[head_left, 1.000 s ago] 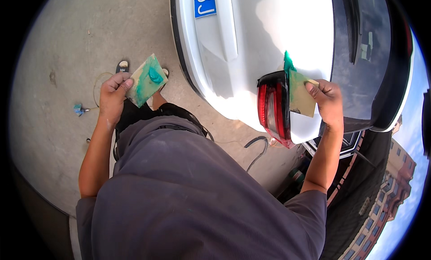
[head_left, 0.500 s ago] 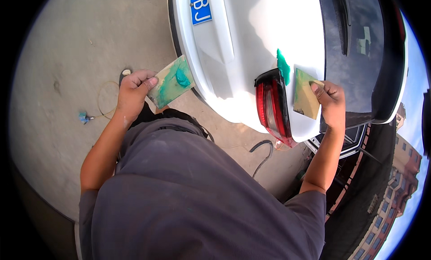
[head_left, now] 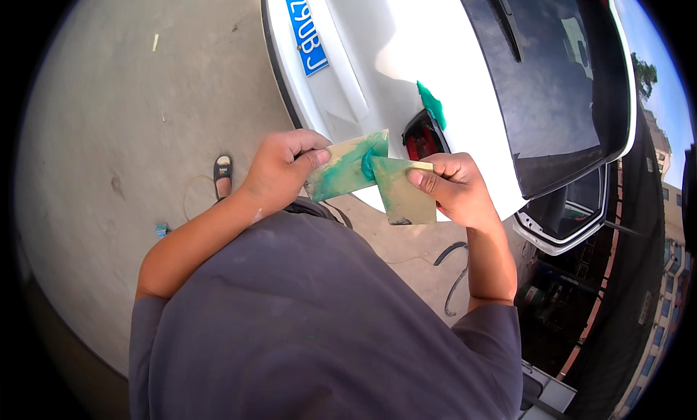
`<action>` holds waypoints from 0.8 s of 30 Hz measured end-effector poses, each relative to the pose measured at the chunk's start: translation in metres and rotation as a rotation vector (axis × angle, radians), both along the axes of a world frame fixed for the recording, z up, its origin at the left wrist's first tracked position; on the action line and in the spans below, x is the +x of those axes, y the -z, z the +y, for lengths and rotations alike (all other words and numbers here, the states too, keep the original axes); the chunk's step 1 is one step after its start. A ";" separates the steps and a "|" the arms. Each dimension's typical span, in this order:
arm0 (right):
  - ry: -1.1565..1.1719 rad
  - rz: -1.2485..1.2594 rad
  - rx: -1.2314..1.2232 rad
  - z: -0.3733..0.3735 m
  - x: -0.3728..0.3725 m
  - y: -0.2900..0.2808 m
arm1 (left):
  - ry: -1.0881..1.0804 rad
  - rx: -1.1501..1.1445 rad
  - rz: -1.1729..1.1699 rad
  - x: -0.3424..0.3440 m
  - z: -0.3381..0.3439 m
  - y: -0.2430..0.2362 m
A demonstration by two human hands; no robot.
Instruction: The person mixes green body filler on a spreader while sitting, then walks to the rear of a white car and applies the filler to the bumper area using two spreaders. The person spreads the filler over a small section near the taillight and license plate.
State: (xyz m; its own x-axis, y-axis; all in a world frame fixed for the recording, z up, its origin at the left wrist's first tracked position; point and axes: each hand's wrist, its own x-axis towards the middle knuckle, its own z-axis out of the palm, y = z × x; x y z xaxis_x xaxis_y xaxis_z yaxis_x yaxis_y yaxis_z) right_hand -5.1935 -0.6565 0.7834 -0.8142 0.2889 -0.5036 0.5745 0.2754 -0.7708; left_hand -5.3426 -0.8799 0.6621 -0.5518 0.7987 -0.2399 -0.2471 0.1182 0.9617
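My left hand [head_left: 283,172] is closed on a flat, cream-coloured putty board [head_left: 337,172] smeared with green, its thumb on top. A thick blob of green putty [head_left: 368,164] sits near the board's right end. Pinched between the thumb and fingers of my right hand [head_left: 457,193] is a thin beige putty spreader [head_left: 406,196], green along its left side. The spreader's left edge meets the board beside the blob. Beyond my hands, a green putty patch [head_left: 431,105] lies on the white car [head_left: 468,93], just above the red tail light [head_left: 421,145], which the right hand and spreader partly cover.
A blue number plate [head_left: 305,31] is on the car's tail, with a dark rear window [head_left: 555,93] at the right. On the concrete floor [head_left: 109,129] lie a black hose piece [head_left: 450,254] and a small blue object [head_left: 161,230]. Another vehicle's open door [head_left: 563,209] stands at right.
My right hand has brought the spreader left, from beside the tail light to the board. The left hand has moved right with the board. The view has shifted, and a sandalled foot shows more.
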 end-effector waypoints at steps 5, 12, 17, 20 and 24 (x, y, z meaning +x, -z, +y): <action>0.002 -0.036 0.128 -0.003 0.003 -0.004 | 0.093 0.077 0.122 0.001 0.005 -0.007; 0.098 0.043 0.228 -0.005 0.006 -0.019 | 0.123 0.118 0.199 -0.005 0.007 -0.014; 0.188 0.200 0.397 0.016 0.009 -0.034 | -0.038 0.070 0.102 -0.007 0.003 0.005; 0.187 0.118 0.366 0.053 0.007 -0.040 | -0.136 0.059 -0.091 -0.017 -0.012 0.030; 0.125 -0.012 0.356 0.095 0.001 -0.030 | -0.237 0.030 -0.141 -0.019 -0.028 0.035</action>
